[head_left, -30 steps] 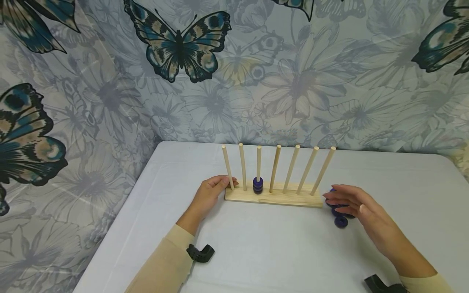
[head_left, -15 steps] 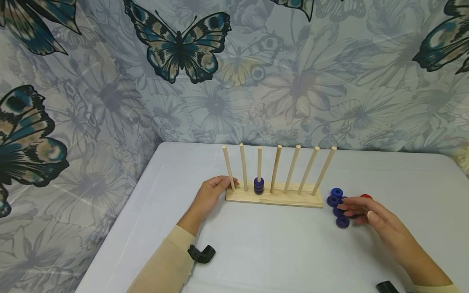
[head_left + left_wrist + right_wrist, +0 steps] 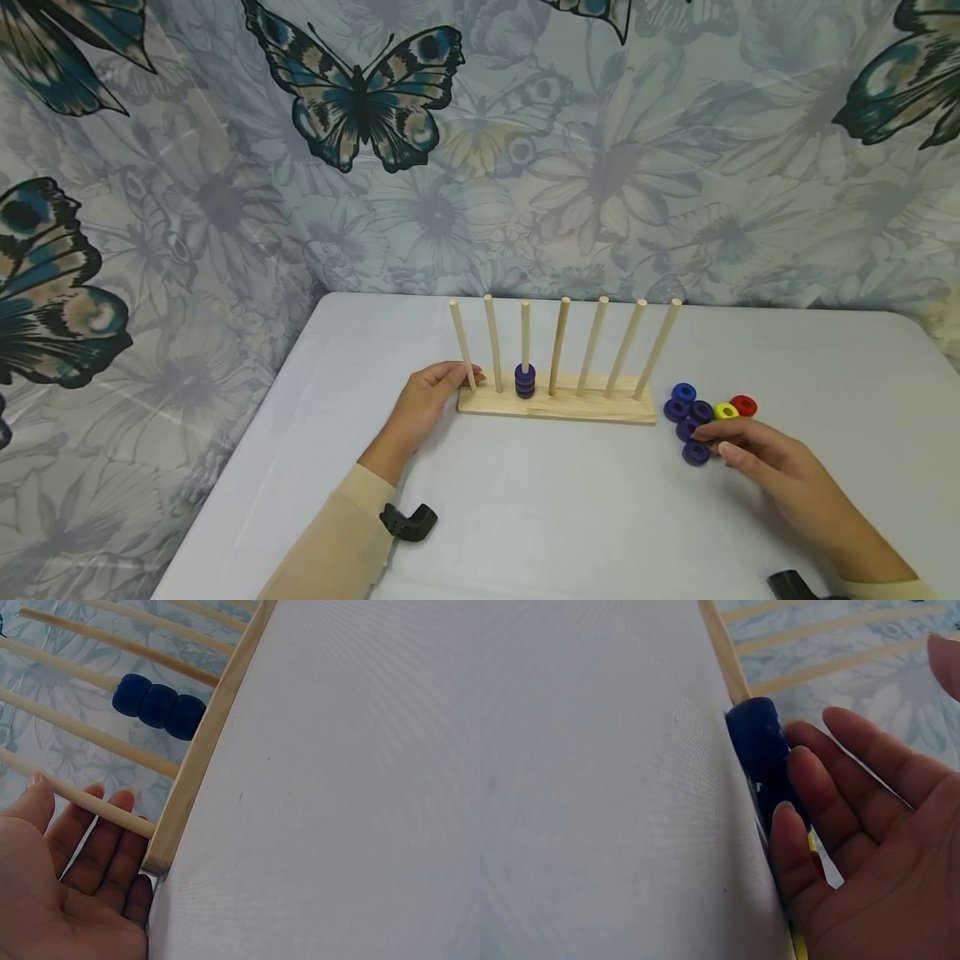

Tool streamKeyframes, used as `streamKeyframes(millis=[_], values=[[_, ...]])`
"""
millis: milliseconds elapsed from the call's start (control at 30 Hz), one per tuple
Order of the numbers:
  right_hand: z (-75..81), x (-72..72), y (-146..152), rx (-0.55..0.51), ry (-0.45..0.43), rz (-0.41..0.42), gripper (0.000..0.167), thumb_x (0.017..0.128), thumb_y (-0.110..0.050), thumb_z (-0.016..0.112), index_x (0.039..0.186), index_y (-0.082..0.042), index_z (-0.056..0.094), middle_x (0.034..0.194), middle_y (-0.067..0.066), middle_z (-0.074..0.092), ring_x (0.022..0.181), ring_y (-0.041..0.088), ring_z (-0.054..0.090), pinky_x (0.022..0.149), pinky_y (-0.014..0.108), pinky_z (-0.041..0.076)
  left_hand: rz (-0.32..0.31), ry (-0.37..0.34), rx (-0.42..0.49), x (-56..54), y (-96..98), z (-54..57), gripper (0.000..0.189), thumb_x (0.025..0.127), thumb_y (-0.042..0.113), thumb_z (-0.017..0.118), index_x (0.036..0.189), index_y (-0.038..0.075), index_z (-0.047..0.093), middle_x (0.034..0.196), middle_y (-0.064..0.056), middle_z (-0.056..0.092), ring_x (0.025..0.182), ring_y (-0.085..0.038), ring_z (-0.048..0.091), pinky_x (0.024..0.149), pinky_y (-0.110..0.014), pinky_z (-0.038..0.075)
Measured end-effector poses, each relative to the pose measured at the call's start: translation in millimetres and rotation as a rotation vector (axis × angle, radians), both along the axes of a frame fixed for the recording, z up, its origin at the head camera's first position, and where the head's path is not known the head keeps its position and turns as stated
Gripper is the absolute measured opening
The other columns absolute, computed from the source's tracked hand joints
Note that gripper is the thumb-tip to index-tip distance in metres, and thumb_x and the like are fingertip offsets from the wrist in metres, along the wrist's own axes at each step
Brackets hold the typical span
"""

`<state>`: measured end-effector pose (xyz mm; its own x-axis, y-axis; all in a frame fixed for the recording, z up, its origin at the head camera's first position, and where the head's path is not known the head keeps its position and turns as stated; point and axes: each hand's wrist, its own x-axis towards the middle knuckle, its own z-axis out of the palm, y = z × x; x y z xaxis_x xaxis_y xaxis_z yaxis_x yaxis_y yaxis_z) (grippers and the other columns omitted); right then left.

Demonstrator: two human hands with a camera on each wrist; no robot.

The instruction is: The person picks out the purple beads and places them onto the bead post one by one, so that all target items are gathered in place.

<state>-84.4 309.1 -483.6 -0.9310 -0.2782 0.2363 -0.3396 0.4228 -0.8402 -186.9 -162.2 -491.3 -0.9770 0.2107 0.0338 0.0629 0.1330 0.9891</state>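
Observation:
A wooden peg rack (image 3: pixel 585 407) with several upright pegs stands on the table. Three dark blue beads (image 3: pixel 525 382) are stacked on its third peg from the left; the left wrist view shows these beads (image 3: pixel 159 705) against the base. At the rack's left end, my left hand (image 3: pixel 431 400) holds the outermost peg (image 3: pixel 82 799), thumb on one side and fingers behind. My right hand (image 3: pixel 776 467) is over loose dark blue beads (image 3: pixel 696 452) right of the rack. Its fingers (image 3: pixel 810 780) are loosely bent beside a blue bead (image 3: pixel 757 735), thumb well apart.
Beyond the right hand's fingers lie a yellow bead (image 3: pixel 726 411) and a red bead (image 3: pixel 743 406). A brighter blue bead (image 3: pixel 683 392) is at the back of the group. The white-covered table (image 3: pixel 525 517) meets a butterfly-patterned backdrop (image 3: pixel 450 225).
My right hand has moved right and lowered among the loose beads, uncovering the blue, yellow and red ones at the back. The left hand stays at the rack's end.

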Motion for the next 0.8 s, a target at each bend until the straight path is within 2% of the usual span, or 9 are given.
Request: streamKeyframes(millis=[133, 267, 433, 600, 800], values=[[0.0, 0.5, -3.2, 0.042, -0.013, -0.041, 0.027, 0.106, 0.005, 0.065, 0.131, -0.004, 0.072, 0.125, 0.001, 0.074, 0.112, 0.005, 0.065, 0.085, 0.016, 0.053, -0.009, 0.002, 0.006, -0.7, -2.0, -2.1, 0.035, 0.115, 0.030, 0.059, 0.127, 0.003, 0.078, 0.123, -0.007, 0.079, 0.130, -0.022, 0.063, 0.117, -0.044, 0.042], [-0.2, 1.5, -5.1, 0.065, -0.022, -0.061, 0.028, 0.103, 0.003, 0.072, 0.129, -0.007, 0.074, 0.121, 0.002, 0.074, 0.105, 0.009, 0.067, 0.082, 0.017, 0.055, -0.015, 0.004, 0.003, -1.5, -2.8, -3.5, 0.035, 0.115, 0.029, 0.059, 0.128, 0.003, 0.078, 0.123, -0.007, 0.078, 0.129, -0.022, 0.064, 0.117, -0.044, 0.042], [-1.8, 1.8, -7.6, 0.108, 0.040, -0.085, 0.032, 0.096, 0.004, 0.081, 0.123, -0.012, 0.076, 0.110, 0.000, 0.075, 0.092, 0.010, 0.068, 0.074, 0.018, 0.055, -0.022, 0.006, 0.012, -1.6, -2.7, -4.1, 0.034, 0.116, 0.028, 0.059, 0.127, 0.003, 0.078, 0.122, -0.008, 0.078, 0.129, -0.023, 0.064, 0.117, -0.044, 0.042], [-5.1, 1.8, -9.4, 0.122, 0.111, -0.060, 0.040, 0.086, 0.010, 0.087, 0.118, -0.013, 0.078, 0.100, -0.003, 0.075, 0.086, 0.009, 0.066, 0.065, 0.020, 0.051, -0.026, 0.003, 0.014, -1.4, -2.2, -3.7, 0.034, 0.116, 0.028, 0.059, 0.127, 0.002, 0.078, 0.123, -0.008, 0.078, 0.129, -0.023, 0.064, 0.117, -0.044, 0.042], [-8.7, -1.2, -9.7, 0.135, 0.127, -0.025, 0.047, 0.081, 0.012, 0.090, 0.118, -0.014, 0.078, 0.100, -0.004, 0.074, 0.082, 0.009, 0.062, 0.059, 0.024, 0.045, -0.022, 0.006, 0.002, -1.6, -2.1, -2.5, 0.035, 0.116, 0.030, 0.059, 0.127, 0.004, 0.078, 0.123, -0.008, 0.078, 0.129, -0.023, 0.064, 0.117, -0.044, 0.041]])
